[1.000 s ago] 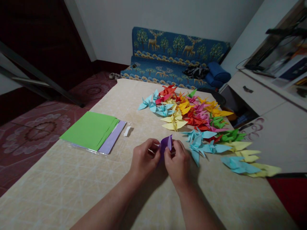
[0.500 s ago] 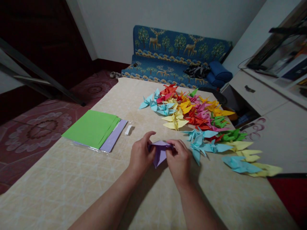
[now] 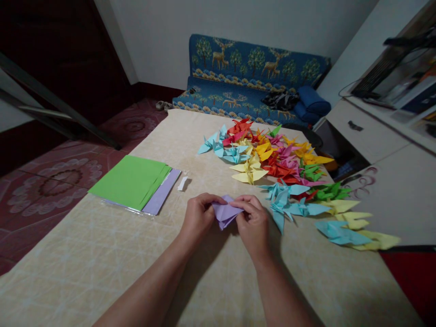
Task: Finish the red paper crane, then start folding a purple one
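Observation:
A partly folded sheet of purple origami paper (image 3: 225, 213) is held just above the table between my two hands. My left hand (image 3: 199, 215) pinches its left corner between thumb and fingers. On the opposite corner, the fingers of my right hand (image 3: 252, 220) are closed in the same way. The paper's upper layers stand apart, and loose flaps point down toward me. Closest to my right hand lie light blue paper cranes (image 3: 281, 204). A small white paper strip (image 3: 183, 183) rests beyond my left hand.
Many folded cranes in red, yellow, pink and green (image 3: 272, 154) spread over the table's (image 3: 102, 263) far right. A stack of green paper (image 3: 131, 181) lies on purple sheets (image 3: 161, 193) at left. Behind are a blue patterned sofa (image 3: 235, 86) and, at right, a white cabinet (image 3: 391, 190).
The purple paper has been turned and folded, so its downward point is shorter and its layers show. My left index finger, raised before, has come down onto the paper.

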The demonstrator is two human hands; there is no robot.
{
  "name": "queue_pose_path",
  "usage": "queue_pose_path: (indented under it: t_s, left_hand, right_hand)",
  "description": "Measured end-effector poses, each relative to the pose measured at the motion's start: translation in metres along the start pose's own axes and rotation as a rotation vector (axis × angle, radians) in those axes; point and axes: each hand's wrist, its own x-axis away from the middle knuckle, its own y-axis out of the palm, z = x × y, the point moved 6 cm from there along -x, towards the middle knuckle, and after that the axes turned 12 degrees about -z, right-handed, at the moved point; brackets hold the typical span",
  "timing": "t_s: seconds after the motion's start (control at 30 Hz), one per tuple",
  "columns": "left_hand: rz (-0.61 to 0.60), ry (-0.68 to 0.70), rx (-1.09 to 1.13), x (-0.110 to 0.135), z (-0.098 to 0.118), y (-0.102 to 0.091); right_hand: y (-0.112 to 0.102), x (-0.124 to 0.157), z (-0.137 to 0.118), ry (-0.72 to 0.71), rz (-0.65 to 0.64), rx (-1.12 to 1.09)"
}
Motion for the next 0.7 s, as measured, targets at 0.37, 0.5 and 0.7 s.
queue_pose_path:
  t_s: [0.37, 0.5, 0.7]
  left_hand:
    - [0.024, -0.267, 0.504, 0.001, -0.010, 0.003]
    - [-0.054, -0.278, 0.533, 0.003, -0.006, 0.006]
    - [-0.176, -0.210, 0.496, 0.005, 0.005, 0.007]
  right_hand:
    - [0.000, -0.001, -0.011, -0.147, -0.036, -0.137]
    - [-0.002, -0.002, -0.011, -0.146, 0.016, -0.048]
    - [-0.010, -0.002, 0.003, -0.088, 0.142, -0.090]
